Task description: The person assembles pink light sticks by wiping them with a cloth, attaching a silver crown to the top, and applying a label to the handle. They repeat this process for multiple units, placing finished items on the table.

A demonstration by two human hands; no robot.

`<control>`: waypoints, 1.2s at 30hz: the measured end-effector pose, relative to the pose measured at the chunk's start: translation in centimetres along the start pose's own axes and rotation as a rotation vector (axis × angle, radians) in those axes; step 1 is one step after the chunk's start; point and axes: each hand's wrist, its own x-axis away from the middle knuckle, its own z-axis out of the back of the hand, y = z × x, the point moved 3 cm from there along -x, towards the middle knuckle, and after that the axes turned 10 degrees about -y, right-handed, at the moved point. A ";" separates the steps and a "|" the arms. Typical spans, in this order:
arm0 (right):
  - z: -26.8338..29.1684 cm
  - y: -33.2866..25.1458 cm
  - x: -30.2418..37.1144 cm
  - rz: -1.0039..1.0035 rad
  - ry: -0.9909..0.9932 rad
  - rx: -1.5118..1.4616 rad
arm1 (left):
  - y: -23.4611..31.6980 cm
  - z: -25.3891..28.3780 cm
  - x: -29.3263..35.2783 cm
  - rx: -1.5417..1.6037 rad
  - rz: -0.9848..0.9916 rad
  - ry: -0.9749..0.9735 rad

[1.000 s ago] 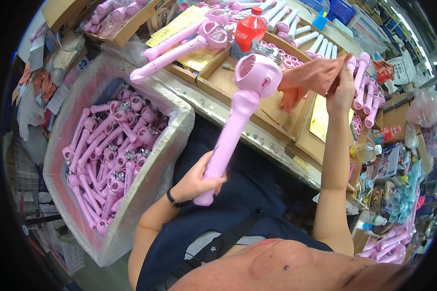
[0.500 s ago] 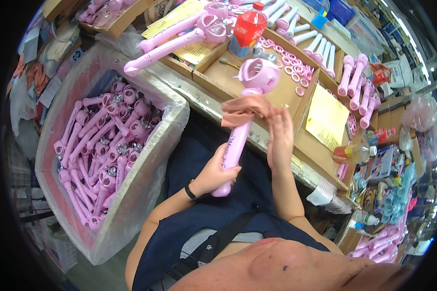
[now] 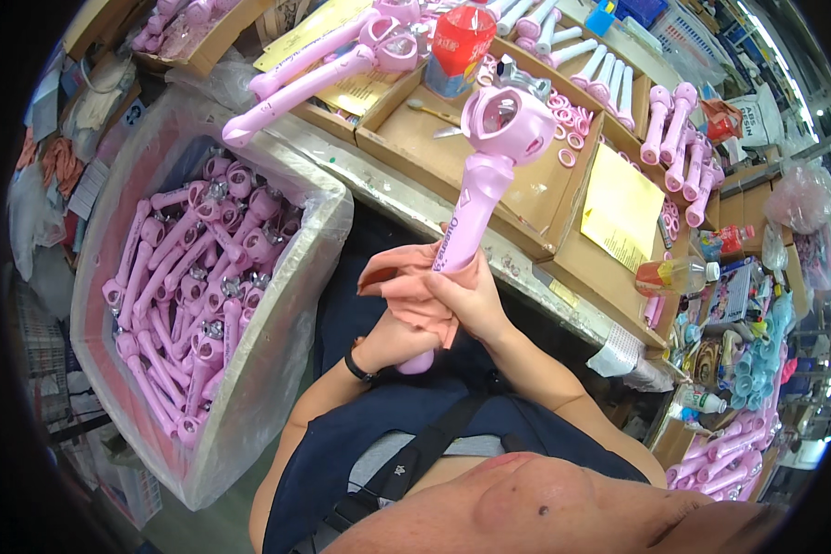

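A pink plastic toy wand [image 3: 487, 189] stands slanted in front of me, its round open-sided head up and to the right. My left hand [image 3: 399, 343] is closed around the lower handle, whose rounded end pokes out below. Just above it, my right hand [image 3: 475, 300] grips a salmon-coloured cloth [image 3: 406, 282] wrapped about the shaft, the thumb lying along the wand. Loose folds of the cloth hang over to the left and partly cover my left fingers.
At left stands a large plastic-lined bin [image 3: 328, 208] of similar wands. Cardboard trays [image 3: 517, 231] on the bench hold pink rings [image 3: 574, 140], a brush [image 3: 432, 113] and a yellow sheet [image 3: 621, 208]. A red-labelled bottle [image 3: 459, 51] and a second bottle [image 3: 676, 277] stand nearby.
My right hand and the cloth have slid down the shaft from just under the head to beside my left hand. The right hand, flat before, now wraps round the shaft.
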 end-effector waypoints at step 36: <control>2.2 -2.7 0.2 0.474 -0.266 1.315 | 0.9 10.3 2.2 0.907 -0.637 0.741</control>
